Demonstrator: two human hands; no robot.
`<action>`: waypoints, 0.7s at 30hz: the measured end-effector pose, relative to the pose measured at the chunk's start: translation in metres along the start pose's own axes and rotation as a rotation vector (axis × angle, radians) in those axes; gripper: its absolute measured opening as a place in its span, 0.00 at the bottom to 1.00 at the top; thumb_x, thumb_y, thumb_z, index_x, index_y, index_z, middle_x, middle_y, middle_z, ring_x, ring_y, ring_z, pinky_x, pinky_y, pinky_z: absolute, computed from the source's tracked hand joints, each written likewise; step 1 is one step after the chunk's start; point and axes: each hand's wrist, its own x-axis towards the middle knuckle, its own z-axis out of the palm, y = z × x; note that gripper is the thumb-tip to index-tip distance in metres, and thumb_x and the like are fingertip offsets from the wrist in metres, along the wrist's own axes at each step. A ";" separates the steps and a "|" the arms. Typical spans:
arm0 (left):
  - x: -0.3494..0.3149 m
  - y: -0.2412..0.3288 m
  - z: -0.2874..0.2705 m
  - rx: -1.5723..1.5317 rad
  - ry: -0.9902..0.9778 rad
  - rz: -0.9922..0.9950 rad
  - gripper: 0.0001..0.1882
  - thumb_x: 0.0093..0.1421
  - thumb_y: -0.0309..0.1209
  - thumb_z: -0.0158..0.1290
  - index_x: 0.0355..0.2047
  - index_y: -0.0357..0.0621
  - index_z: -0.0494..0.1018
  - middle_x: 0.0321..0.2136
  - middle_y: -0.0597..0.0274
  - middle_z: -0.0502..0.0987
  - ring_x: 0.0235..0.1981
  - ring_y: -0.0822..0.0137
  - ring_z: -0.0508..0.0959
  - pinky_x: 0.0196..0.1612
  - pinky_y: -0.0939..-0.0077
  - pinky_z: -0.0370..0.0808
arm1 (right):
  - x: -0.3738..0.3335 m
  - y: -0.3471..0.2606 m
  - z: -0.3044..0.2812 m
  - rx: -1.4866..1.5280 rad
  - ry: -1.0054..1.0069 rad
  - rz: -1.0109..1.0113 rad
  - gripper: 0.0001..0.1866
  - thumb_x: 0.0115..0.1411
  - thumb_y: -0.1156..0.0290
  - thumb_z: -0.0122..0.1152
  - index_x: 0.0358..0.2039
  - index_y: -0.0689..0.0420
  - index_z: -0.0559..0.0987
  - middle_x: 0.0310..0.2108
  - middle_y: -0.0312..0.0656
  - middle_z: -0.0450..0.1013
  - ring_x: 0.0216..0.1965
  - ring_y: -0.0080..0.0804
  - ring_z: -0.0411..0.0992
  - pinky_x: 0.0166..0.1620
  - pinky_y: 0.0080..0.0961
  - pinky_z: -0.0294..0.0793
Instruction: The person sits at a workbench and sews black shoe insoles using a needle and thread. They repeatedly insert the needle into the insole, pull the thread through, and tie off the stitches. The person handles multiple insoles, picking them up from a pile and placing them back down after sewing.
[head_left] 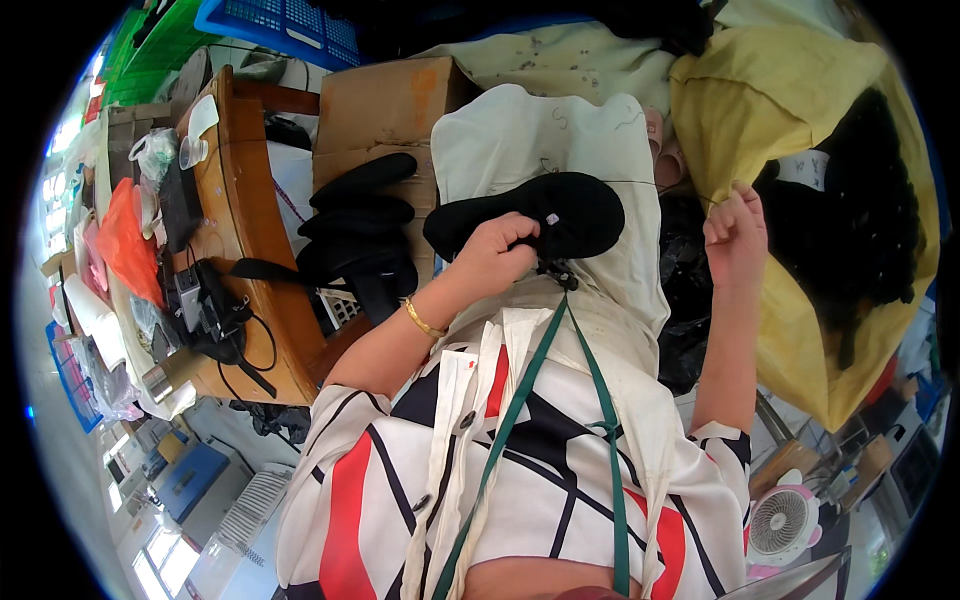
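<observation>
- Broadly, a large yellow sack (770, 110) stands open at the person's right, with a mass of black material (850, 230) inside.
- At the left, a wooden tabletop (225, 215) carries a black device with cables (210, 310).
- Across the lap lies a white cloth (500, 125), spread out in front of the patterned top.
- Just left of the cloth is a cardboard box (375, 110), with a stack of black shoe-shaped pieces (360, 225) in front of it.
- On the cloth, in the middle of the view, rests a black shoe (585, 215), lying lengthwise from left to right.
- The left forearm slants up and inward from the lower left, elbow bent out to the side. The left hand (497, 252) lies over the shoe's near edge, fingers curled, its grip grasping the shoe near the middle.
- The right forearm rises almost straight up, well apart from the shoe and beside the sack. The right hand (737, 230) is lifted with fingers folded in; its grip is clenched, thumb and forefinger pinched on a thread.
- A gold bracelet (424, 318) circles the left wrist.
- That thin dark thread (635, 182) runs sideways from the shoe to the right fingertips.
- A small pale ornament (552, 219) sits on the shoe, just beside the left fingers.
</observation>
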 end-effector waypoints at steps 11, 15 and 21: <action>-0.002 0.026 0.013 -0.263 0.029 -0.376 0.08 0.57 0.25 0.55 0.36 0.35 0.75 0.33 0.67 0.77 0.36 0.79 0.73 0.40 0.83 0.70 | -0.047 0.060 0.071 -1.065 -0.331 -0.065 0.21 0.60 0.57 0.64 0.30 0.66 0.74 0.24 0.41 0.68 0.26 0.27 0.66 0.31 0.26 0.67; 0.005 0.023 0.000 -0.454 -0.145 -0.400 0.16 0.51 0.17 0.48 0.41 0.33 0.75 0.38 0.65 0.78 0.39 0.76 0.75 0.46 0.79 0.72 | -0.041 0.060 0.067 -0.998 -0.358 0.010 0.21 0.60 0.57 0.64 0.28 0.66 0.74 0.22 0.41 0.67 0.25 0.28 0.64 0.31 0.27 0.66; 0.014 0.007 -0.005 -0.251 -0.266 -0.338 0.17 0.49 0.19 0.48 0.41 0.32 0.75 0.38 0.67 0.78 0.39 0.76 0.74 0.46 0.79 0.71 | -0.036 0.078 0.054 -1.089 -0.308 -0.229 0.17 0.59 0.60 0.65 0.33 0.64 0.77 0.27 0.44 0.70 0.29 0.35 0.69 0.33 0.29 0.69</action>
